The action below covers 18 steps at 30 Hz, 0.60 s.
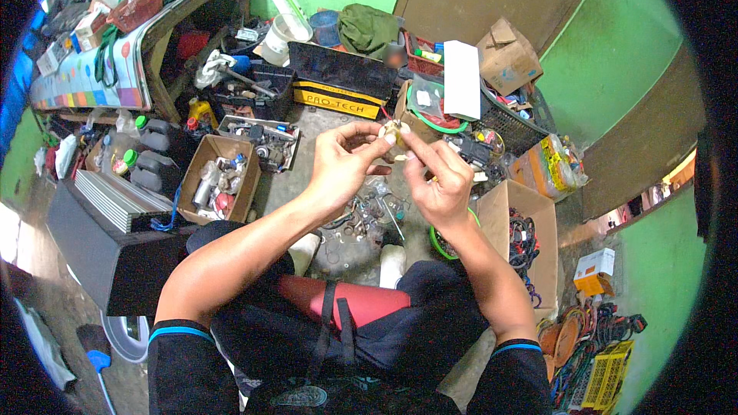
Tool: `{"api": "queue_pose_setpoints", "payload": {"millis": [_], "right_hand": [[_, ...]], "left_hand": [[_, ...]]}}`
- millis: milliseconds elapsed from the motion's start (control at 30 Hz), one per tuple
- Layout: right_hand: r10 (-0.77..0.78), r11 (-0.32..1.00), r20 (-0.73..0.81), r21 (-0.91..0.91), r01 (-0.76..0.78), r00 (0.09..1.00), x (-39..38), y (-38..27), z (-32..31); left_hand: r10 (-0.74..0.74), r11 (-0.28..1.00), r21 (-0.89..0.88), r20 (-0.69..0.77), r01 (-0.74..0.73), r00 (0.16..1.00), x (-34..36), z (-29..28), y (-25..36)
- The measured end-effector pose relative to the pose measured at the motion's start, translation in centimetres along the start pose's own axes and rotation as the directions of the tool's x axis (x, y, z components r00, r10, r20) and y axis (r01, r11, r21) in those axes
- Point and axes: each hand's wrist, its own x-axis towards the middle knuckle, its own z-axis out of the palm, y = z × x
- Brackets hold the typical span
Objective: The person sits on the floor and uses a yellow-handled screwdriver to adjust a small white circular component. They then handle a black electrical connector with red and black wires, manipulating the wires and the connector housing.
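Observation:
In the middle of the head view, my left hand (346,165) and my right hand (438,184) meet at about chest height, fingers closed on a small cream or brass-coloured round part (393,135). The thumb and fingers of both hands touch it, and its details are too small to make out. Beneath my hands, several small metal rings, parts and wires (361,211) lie scattered on the floor. A green round tray (438,244) is partly hidden behind my right forearm.
Around me are a cardboard box of small items (201,180), black jugs (157,177), a black-and-yellow toolbox (338,96), a box of cables (530,200), coiled hoses (561,342), a dark panelled case (108,253) and a cloth-covered bench (92,84).

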Motion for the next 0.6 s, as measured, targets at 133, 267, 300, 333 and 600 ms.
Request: {"api": "queue_pose_setpoints", "payload": {"millis": [133, 267, 300, 333, 600], "right_hand": [[0.11, 0.985, -0.024, 0.138, -0.106, 0.994, 0.3, -0.6, 0.2], [0.166, 0.952, -0.068, 0.273, -0.142, 0.984, -0.3, -0.3, 1.0], [0.179, 0.94, -0.087, 0.31, -0.144, 0.98, -0.5, -0.3, 1.3], [0.191, 0.939, -0.088, 0.308, -0.156, 0.978, -0.6, -0.2, 1.3], [0.3, 0.927, -0.031, 0.244, -0.284, 0.953, -0.1, -0.9, 0.9]], "left_hand": [[-0.073, 0.971, -0.222, 0.091, 0.091, 0.993, 0.2, -0.6, -0.2], [-0.135, 0.946, -0.273, 0.157, 0.174, 0.978, 0.3, -0.6, 0.9], [-0.143, 0.951, -0.251, 0.155, 0.179, 0.978, 0.3, -0.6, 1.0], [-0.134, 0.96, -0.228, 0.143, 0.164, 0.981, 0.3, -0.6, 0.9], [0.21, 0.963, 0.168, 0.035, -0.213, 0.977, 0.7, -0.6, -0.2]]}}
